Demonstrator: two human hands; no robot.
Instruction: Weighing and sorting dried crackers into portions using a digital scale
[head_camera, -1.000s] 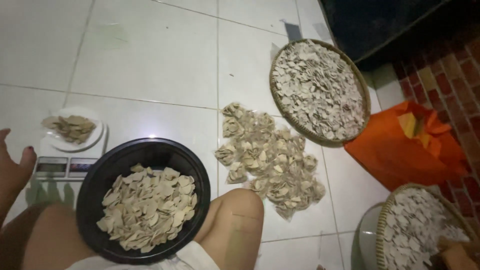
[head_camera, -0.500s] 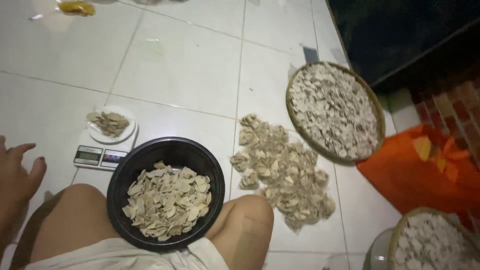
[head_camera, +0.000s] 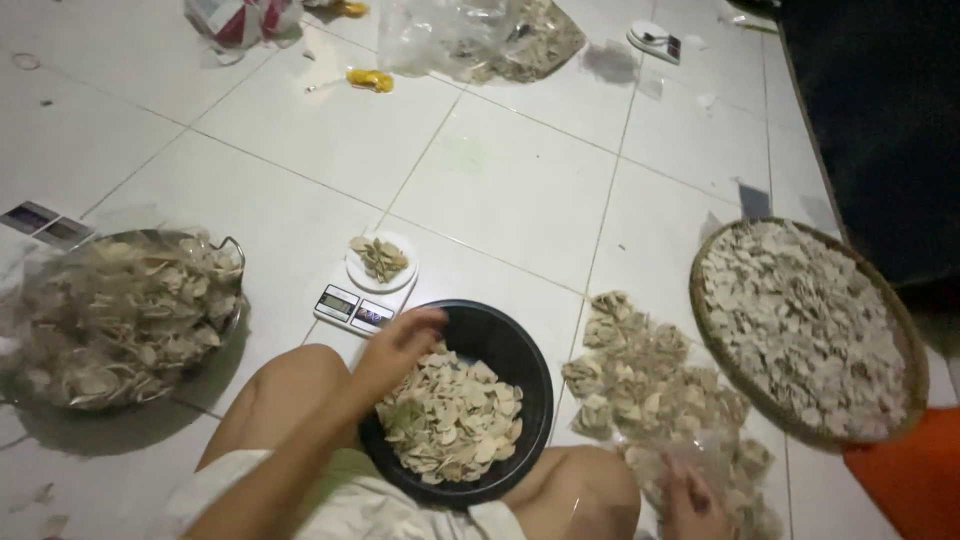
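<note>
Sorting pale chips on a white tiled floor (head_camera: 500, 190), seated with knees around a black bowl (head_camera: 520, 350).

Left hand (head_camera: 400, 345) reaching over the bowl's near rim, fingers curled loosely together above the heap of pale chips (head_camera: 450, 420) inside; whether pinching a piece, cannot tell. Right hand (head_camera: 690, 500) low at the bottom edge, fingers bent on a clear plastic bag (head_camera: 700, 455) lying over the loose pile of bagged chips (head_camera: 650, 380) on the floor; grip not clear. Just beyond the bowl, a small digital scale (head_camera: 350, 305) carrying a white plate (head_camera: 380, 262) with a few chips. To the left, a metal pan (head_camera: 120, 315) heaped with chips. To the right, a round woven tray (head_camera: 805, 330) covered in chips, tilted, beside an orange bag (head_camera: 915, 485).
</note>
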